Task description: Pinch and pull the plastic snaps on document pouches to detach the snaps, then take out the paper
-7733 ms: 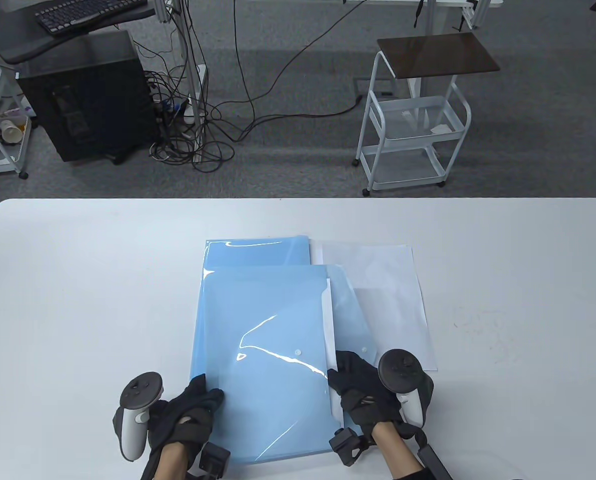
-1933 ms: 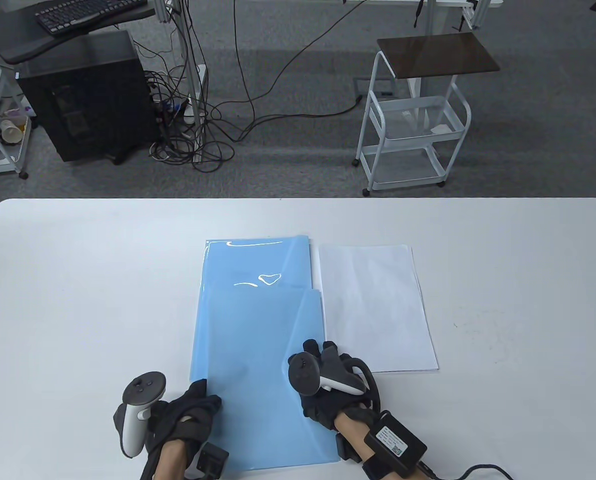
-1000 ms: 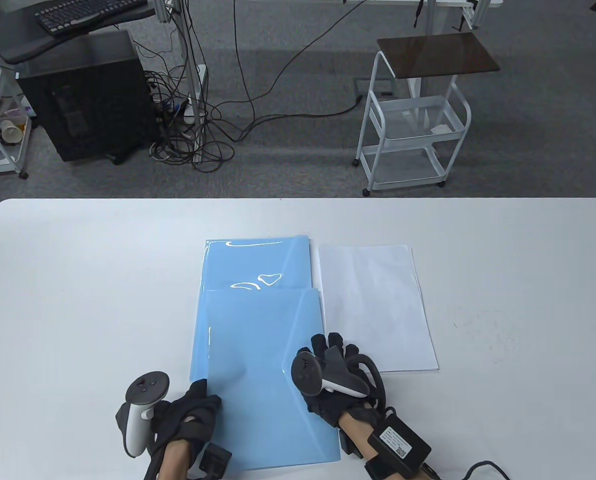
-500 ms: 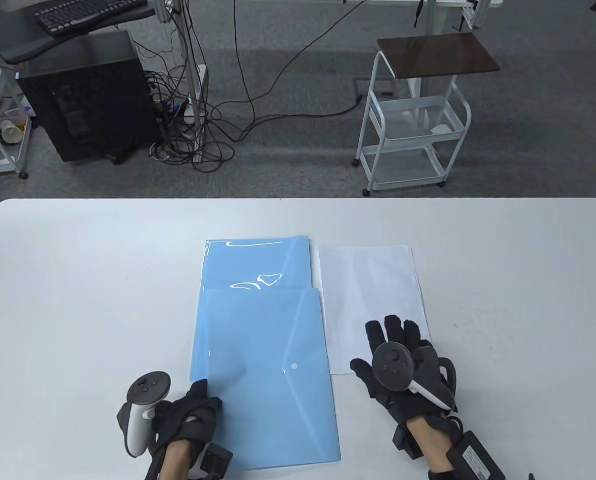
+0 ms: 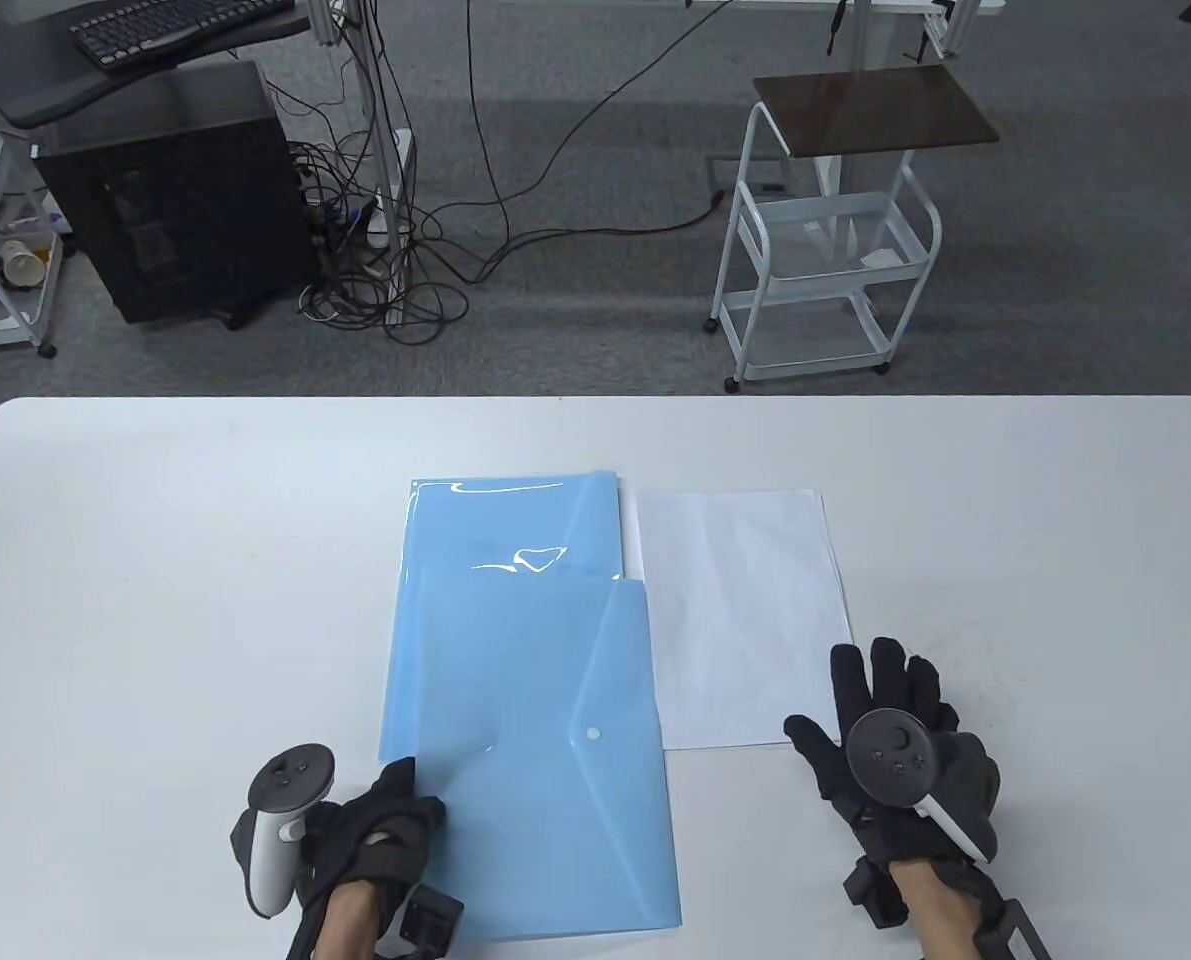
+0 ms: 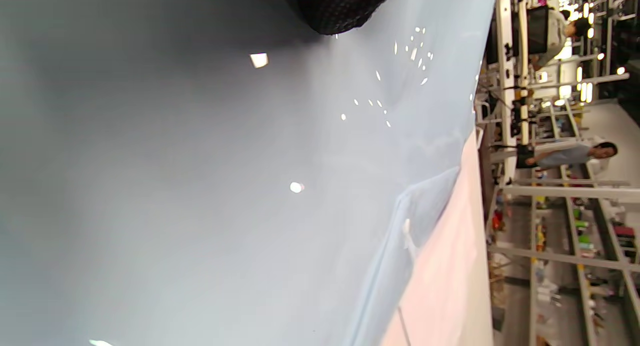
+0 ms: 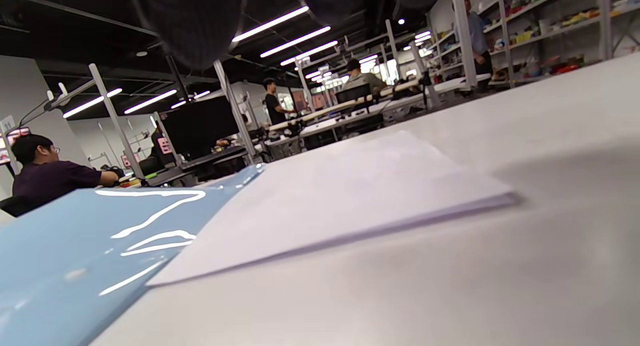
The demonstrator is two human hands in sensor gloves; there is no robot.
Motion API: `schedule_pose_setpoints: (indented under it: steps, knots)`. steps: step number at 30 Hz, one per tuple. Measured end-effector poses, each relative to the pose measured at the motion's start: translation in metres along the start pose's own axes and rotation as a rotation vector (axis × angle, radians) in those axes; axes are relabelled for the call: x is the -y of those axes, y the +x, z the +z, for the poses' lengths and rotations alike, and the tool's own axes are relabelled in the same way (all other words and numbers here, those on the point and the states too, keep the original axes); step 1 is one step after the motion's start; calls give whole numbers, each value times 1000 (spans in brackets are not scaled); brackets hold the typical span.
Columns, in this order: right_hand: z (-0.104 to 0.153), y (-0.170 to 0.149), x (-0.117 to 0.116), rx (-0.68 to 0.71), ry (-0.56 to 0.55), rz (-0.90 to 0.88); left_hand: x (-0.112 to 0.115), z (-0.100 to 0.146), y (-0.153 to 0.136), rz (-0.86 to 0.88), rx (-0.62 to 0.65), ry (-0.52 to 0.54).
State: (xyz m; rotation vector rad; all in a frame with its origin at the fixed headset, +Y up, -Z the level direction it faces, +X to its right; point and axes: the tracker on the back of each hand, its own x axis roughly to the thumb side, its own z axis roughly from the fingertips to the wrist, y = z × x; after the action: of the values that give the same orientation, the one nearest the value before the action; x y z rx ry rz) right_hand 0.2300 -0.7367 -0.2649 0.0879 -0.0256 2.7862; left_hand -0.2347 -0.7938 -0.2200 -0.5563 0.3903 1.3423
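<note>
The top blue pouch (image 5: pixel 530 760) lies on a stack of blue pouches (image 5: pixel 510 520), its flap folded down and its white snap (image 5: pixel 593 734) showing. My left hand (image 5: pixel 407 797) grips the pouch's near left edge, thumb on top. In the left wrist view one fingertip (image 6: pixel 340 6) rests on the blue pouch (image 6: pixel 300 186). A stack of white paper (image 5: pixel 745 610) lies right of the pouches. My right hand (image 5: pixel 880 700) hovers open, fingers spread, at the paper's near right corner and holds nothing. The right wrist view shows the paper (image 7: pixel 340 196) and a blue pouch (image 7: pixel 75 246).
The white table (image 5: pixel 1055 560) stretches wide on both sides of the pouches and paper. Beyond its far edge stand a white trolley (image 5: pixel 825 250), a black computer tower (image 5: pixel 165 190) and loose cables (image 5: pixel 395 260) on the floor.
My right hand left the top pouch's flap and moved right to the paper's near right corner, opening its fingers. The flap now lies down with the snap showing. The left hand stayed put.
</note>
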Motion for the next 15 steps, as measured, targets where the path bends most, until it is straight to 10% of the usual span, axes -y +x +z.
schedule_pose_setpoints:
  steps: [15]
  knots:
    - [7,-10,9,-15,-33,-96,-34,16,36,71,92,82]
